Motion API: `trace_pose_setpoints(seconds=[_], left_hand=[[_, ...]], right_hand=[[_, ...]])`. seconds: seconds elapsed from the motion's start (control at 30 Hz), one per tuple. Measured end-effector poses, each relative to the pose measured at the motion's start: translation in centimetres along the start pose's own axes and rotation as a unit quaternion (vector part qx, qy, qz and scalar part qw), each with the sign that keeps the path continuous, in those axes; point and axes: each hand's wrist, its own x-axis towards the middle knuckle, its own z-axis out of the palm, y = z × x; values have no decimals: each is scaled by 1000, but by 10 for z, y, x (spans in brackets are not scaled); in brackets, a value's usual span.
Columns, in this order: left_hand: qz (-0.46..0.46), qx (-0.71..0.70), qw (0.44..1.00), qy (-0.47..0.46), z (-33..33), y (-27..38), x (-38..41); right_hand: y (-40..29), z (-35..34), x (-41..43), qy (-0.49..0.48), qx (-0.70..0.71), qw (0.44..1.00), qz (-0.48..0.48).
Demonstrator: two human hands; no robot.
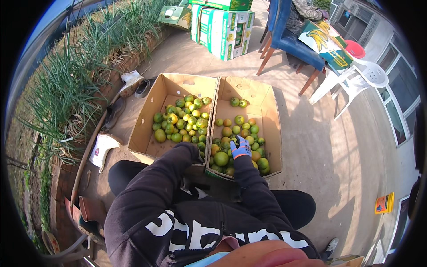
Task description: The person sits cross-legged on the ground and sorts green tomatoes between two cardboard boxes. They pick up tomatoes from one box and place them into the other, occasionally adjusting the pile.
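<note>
Two open cardboard boxes stand side by side before me. Green and yellowish tomatoes lie in the left box. More tomatoes, some tinged orange, fill the near part of the right box; two lie apart at its far end. My right hand, in a blue-and-grey work glove, reaches down among the right box's tomatoes, fingers curved at a green one. Whether it grips that tomato is unclear. My left hand is out of sight beyond its dark sleeve, which ends at the left box's near right corner.
Stacked banana cartons stand ahead. A seated person's sleeve shows beyond a blue chair, near a white plastic chair. Left are boots, a long wooden handle and a bed of green onions. A yellow bucket sits right.
</note>
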Motion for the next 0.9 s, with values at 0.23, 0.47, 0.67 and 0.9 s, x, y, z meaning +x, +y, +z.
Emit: trace_pose_setpoints(seconds=[0.23,0.47,0.67,0.9], left_hand=[[8,2,1000,-5,-4,4,-2],[25,-22,999,-12,-18,-4,-4],[132,-393,887,203,-8,-92,60],[371,-757,468,265,-127,-15,26]], right_hand=[[-3,-4,0,-14,4,1000,2],[-5,-12,3,-21,-3,999,42],[-8,-11,4,17,34,999,29],[26,-3,25,11,404,903,146]])
